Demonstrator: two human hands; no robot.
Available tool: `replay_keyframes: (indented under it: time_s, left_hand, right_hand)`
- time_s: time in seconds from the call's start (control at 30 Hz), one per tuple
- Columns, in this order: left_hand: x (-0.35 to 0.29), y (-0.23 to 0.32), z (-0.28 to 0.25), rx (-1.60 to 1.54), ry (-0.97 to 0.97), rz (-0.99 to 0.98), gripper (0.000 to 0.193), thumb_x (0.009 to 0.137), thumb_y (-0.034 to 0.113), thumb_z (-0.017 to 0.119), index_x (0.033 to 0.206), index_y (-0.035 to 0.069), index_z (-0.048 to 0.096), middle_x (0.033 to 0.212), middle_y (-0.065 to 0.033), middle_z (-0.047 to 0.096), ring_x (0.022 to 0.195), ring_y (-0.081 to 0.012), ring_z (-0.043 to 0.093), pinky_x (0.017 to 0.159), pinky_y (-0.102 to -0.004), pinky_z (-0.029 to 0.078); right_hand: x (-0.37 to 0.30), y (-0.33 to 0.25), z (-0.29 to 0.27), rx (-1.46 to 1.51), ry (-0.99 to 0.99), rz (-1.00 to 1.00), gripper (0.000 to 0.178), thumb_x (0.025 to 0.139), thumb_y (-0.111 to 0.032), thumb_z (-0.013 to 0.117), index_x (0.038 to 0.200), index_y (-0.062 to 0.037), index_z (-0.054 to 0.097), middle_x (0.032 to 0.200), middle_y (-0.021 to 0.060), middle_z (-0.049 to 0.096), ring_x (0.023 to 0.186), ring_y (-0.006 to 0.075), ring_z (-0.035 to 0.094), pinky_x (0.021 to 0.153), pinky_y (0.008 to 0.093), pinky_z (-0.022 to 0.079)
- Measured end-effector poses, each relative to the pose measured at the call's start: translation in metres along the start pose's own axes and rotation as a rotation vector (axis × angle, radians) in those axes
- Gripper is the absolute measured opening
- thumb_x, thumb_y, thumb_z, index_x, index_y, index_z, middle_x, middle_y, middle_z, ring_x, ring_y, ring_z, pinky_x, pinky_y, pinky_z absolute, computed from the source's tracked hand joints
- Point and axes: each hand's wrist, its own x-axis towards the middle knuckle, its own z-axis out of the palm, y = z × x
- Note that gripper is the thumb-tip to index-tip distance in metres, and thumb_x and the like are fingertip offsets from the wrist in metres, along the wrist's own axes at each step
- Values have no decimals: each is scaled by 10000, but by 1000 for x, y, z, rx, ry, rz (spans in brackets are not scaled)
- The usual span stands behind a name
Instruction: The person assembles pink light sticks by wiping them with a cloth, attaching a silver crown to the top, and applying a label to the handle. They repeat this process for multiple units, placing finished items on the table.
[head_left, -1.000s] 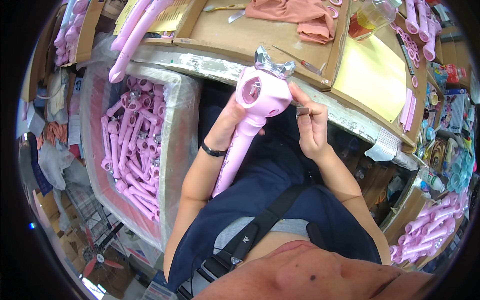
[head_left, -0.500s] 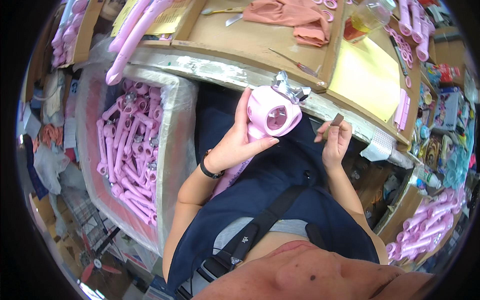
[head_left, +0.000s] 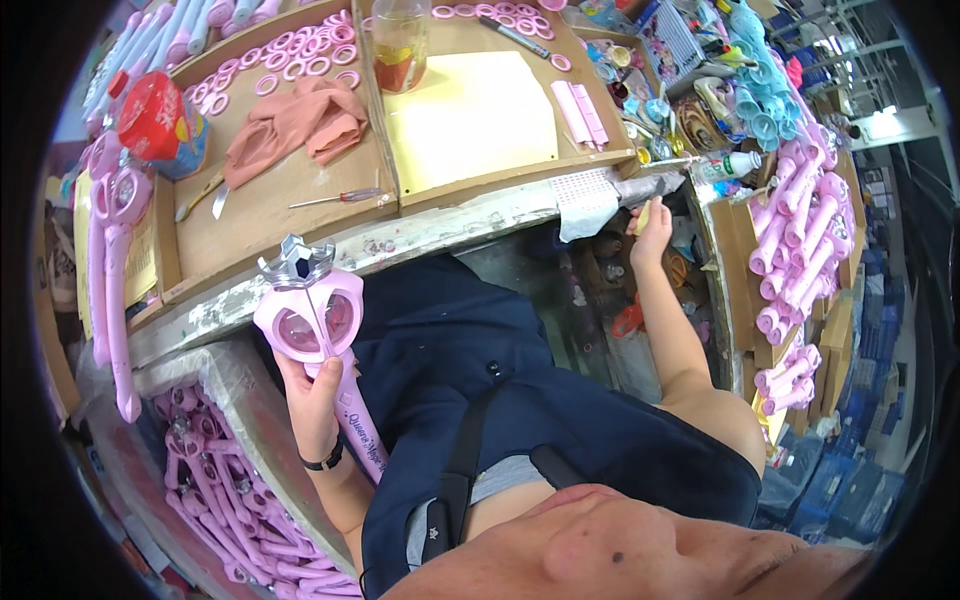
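My left hand (head_left: 310, 405) is wrapped round the neck of a pink toy wand (head_left: 345, 385), just below its hollow head. The wand stands tilted, with a silver crown (head_left: 298, 262) on top and clear windows in the head; dark lettering runs down the handle. Far off to the right, my right hand (head_left: 652, 238) pinches a small thin yellowish-brown piece (head_left: 643, 217) near the wrapped table edge. A dark tip shows just beyond those fingers, and I cannot make out its kind.
A padded bin (head_left: 215, 375) of pink wands stands at lower left. On the bench are a salmon cloth (head_left: 290, 130), pink rings (head_left: 300, 45), a screwdriver (head_left: 345, 197), yellow paper (head_left: 470, 120) and a cup of liquid (head_left: 402, 50). Pink wand parts (head_left: 800, 220) fill a box at right.
The view has swung right. My left hand has tipped the wand so its crown points up. My right hand has reached out to the right, to the wrapped table edge, with its small piece.
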Motion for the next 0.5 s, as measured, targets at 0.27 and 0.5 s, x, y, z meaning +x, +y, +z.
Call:
replay_keyframes:
  time_s: [0.27,0.5]
  left_hand:
    - [-9,0,7,47,32,32,744,762,81,727,1351,52,275,1146,-48,471,918,-97,516,726,-225,464]
    - [0,-1,13,94,3,52,748,762,94,730,1354,41,276,1178,-45,463,1010,-99,483,843,-237,422]
  right_hand:
    - [7,28,2,55,-31,93,298,935,-356,537,844,-76,491,652,48,538,447,128,475,389,256,377]
    - [7,47,-11,90,-189,182,294,923,-362,559,836,-85,510,653,47,542,480,128,487,445,255,390]
